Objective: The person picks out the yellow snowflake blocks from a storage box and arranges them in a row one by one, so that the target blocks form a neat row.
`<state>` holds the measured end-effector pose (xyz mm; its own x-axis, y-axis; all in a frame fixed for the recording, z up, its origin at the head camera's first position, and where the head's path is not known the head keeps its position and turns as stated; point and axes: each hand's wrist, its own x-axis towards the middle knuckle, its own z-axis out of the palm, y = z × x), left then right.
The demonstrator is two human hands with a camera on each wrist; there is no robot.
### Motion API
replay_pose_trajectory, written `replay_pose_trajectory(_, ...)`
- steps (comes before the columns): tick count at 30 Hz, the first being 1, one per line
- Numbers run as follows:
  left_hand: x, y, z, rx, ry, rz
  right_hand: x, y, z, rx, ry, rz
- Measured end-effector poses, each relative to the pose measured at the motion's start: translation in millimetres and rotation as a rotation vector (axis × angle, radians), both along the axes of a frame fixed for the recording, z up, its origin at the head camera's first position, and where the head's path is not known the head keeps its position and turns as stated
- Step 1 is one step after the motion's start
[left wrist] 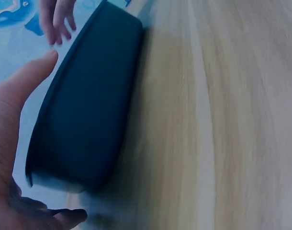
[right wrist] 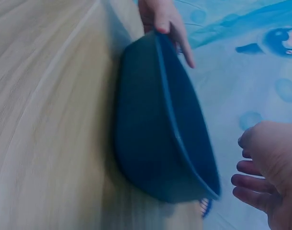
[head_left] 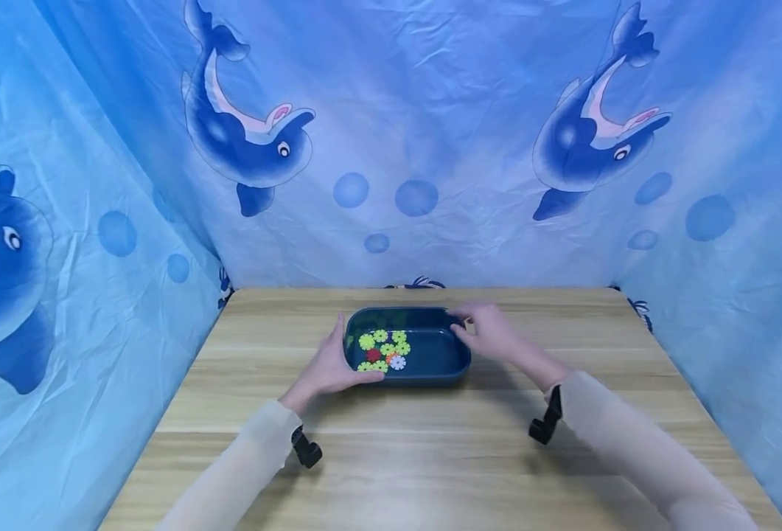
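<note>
A dark blue-green oblong basin (head_left: 434,355) stands on the wooden table. Inside its left half lie several small flower-shaped discs: yellow-green discs (head_left: 367,341), a red disc (head_left: 373,355), a white disc (head_left: 397,362) and a bit of orange. My left hand (head_left: 330,366) is spread around the basin's left end, its thumb along the front rim; whether it bears on the wall I cannot tell. At the right end, my right hand (head_left: 492,332) is over the far right rim, slightly blurred. In the right wrist view that hand (right wrist: 273,165) appears apart from the basin, fingers loosely bent.
The light wood table (head_left: 417,457) reaches toward me in front of the basin. Blue dolphin-print curtains (head_left: 391,147) hang behind and on both sides. Dark patterned cloth edging (head_left: 424,283) shows at the table's back edge. A black strap mount sits on each wrist.
</note>
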<state>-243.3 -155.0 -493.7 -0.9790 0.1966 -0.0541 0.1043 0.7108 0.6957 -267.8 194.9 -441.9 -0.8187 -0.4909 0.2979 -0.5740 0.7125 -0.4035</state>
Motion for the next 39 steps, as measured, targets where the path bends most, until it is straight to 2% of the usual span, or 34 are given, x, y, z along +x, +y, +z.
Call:
replay_pose_trajectory(4, 0.6, 9.1, -3.1, 0.041, 0.003, 0.002, -11.3, -26, -12.6, 0.054, -0.08, 0.055)
replay_pose_trajectory(8, 0.2, 12.5, -4.8, 0.061, 0.017, 0.01, -22.4, -53, -19.9, 0.163, -0.135, 0.126)
replay_pose_trajectory(15, 0.4, 9.8, -3.5, 0.041, 0.01, -0.017, -37.8, -91, -32.2, 0.271, -0.203, 0.215)
replay_pose_trajectory(18, 0.8, 8.7, -3.5, 0.038, 0.013, -0.021, -41.2, -100, -39.8, 0.348, -0.218, 0.215)
replay_pose_trajectory(23, -0.2, 8.7, -1.2, 0.018, 0.017, -0.041, -44.6, -102, -47.0, 0.462, -0.207, 0.158)
replay_pose_trajectory(29, -2.0, 10.2, 0.3, -0.02, 0.019, -0.029, -48.5, -102, -44.6, 0.484, -0.142, 0.159)
replay_pose_trajectory(33, -4.0, 13.2, 2.5, -0.016, 0.038, -0.015, -51.3, -104, -43.3, 0.479, -0.139, 0.168)
replay_pose_trajectory(39, -8.8, 14.7, -1.9, -0.001, 0.034, 0.015, -53.5, -106, -41.4, 0.478, -0.173, 0.148)
